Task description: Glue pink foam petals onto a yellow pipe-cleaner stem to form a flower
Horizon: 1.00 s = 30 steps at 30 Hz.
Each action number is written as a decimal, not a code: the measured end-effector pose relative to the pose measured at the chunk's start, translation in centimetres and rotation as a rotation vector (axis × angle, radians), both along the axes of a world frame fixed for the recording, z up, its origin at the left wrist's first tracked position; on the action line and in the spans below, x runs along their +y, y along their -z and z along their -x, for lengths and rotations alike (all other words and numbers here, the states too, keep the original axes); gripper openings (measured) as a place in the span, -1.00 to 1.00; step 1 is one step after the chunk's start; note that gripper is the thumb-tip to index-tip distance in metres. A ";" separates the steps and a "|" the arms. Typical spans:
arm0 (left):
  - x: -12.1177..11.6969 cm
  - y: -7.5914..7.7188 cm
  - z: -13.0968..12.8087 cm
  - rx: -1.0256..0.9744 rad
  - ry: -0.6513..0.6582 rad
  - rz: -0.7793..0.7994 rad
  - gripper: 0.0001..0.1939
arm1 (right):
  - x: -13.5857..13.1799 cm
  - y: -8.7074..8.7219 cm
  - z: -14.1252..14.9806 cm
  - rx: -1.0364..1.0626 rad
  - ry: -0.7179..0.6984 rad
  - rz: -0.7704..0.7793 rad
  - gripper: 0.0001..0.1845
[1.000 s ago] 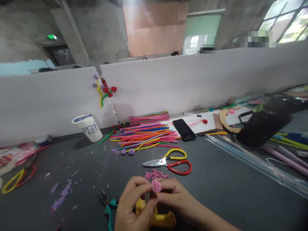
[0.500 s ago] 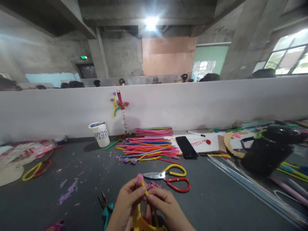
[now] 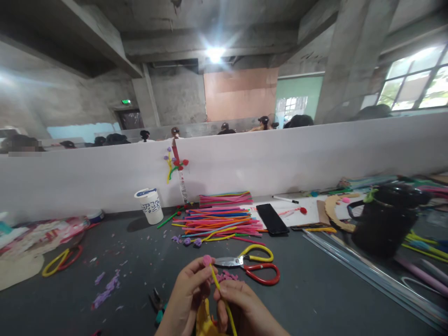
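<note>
Between the thumb and fingers of my left hand (image 3: 191,289) is a small pink pipe-cleaner flower (image 3: 207,260), pinched just under its head. A yellow pipe-cleaner stem (image 3: 217,283) runs from it down to the right. My right hand (image 3: 241,303) pinches that stem lower down, and its loose end passes below the fingers. Under both hands sits a yellow tool (image 3: 205,321), mostly hidden. Cut pink pieces (image 3: 229,276) lie just beyond my fingers. Past them rest large scissors (image 3: 245,263) with one yellow and one red handle, blades pointing left.
Coloured pipe cleaners (image 3: 220,221) lie in a pile, with a phone (image 3: 272,219) to their right. A white cup (image 3: 149,206) stands by the partition (image 3: 280,158). Teal-handled pliers (image 3: 158,308) lie left of my hands. Clear strips (image 3: 367,270) and a black jug (image 3: 385,224) occupy the right.
The pink flower, first held upright between both hands, now leans left in my left hand with its yellow stem showing. My right hand has slid down the stem. The camera has tilted up.
</note>
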State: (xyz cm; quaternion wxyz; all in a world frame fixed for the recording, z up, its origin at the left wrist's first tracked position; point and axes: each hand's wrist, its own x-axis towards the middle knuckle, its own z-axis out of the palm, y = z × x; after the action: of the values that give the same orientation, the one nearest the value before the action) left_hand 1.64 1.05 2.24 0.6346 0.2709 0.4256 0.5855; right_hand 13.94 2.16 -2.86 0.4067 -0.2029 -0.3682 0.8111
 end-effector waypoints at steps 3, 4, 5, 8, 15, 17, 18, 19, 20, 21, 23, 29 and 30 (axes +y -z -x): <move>0.0 0.1 0.2 0.008 -0.034 -0.005 -0.72 | 0.1 0.2 0.0 -0.016 -0.007 -0.012 -0.61; 0.0 0.1 0.2 0.008 -0.040 -0.007 -0.72 | 0.1 0.3 0.0 -0.028 -0.008 -0.021 -0.60; 0.0 0.2 0.1 0.008 -0.042 -0.010 -0.72 | 0.1 0.3 -0.1 -0.042 -0.008 -0.032 -0.60; -0.1 0.4 -0.1 0.010 -0.022 -0.013 -0.68 | 0.0 0.4 -0.4 -0.099 0.018 -0.081 -0.59; -0.5 0.6 -0.7 0.036 0.060 -0.004 -0.73 | 0.1 -0.6 -0.7 -0.347 0.092 -0.328 -0.47; -0.3 0.4 -0.3 0.068 0.051 -0.005 -0.73 | 0.4 -1.1 -1.2 -0.475 0.100 -0.415 -0.44; -0.1 0.2 0.2 0.090 0.034 -0.010 -0.74 | 0.5 -1.4 -1.5 -0.554 0.110 -0.464 -0.45; 0.1 0.1 0.7 0.116 0.005 -0.019 -0.75 | 0.7 -1.6 -1.9 -0.640 0.118 -0.518 -0.48; 0.3 0.0 1.3 0.142 -0.030 -0.033 -0.77 | 0.7 -1.8 -2.3 -0.735 0.121 -0.578 -0.56; 0.5 0.0 2.0 0.168 -0.067 -0.050 -0.78 | 0.7 -1.9 -2.7 -0.832 0.103 -0.645 -0.67; 0.9 0.1 3.1 0.218 -0.109 -0.076 -0.81 | 0.3 -1.7 -3.1 -1.007 0.025 -0.770 -0.78; 1.0 1.9 3.5 0.308 -0.132 -0.139 -0.80 | -1.7 0.3 -1.1 -1.328 -0.147 -0.977 -0.65; 1.1 2.2 3.4 0.306 -0.121 -0.139 -0.79 | -1.8 0.5 -0.8 -1.354 -0.151 -0.984 -0.68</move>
State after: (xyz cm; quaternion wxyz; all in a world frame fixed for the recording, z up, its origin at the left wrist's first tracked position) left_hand -1.77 2.14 0.04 0.5058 0.3742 0.4912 0.6024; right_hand 14.78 0.32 -3.31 0.0845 -0.4201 -0.8570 0.2862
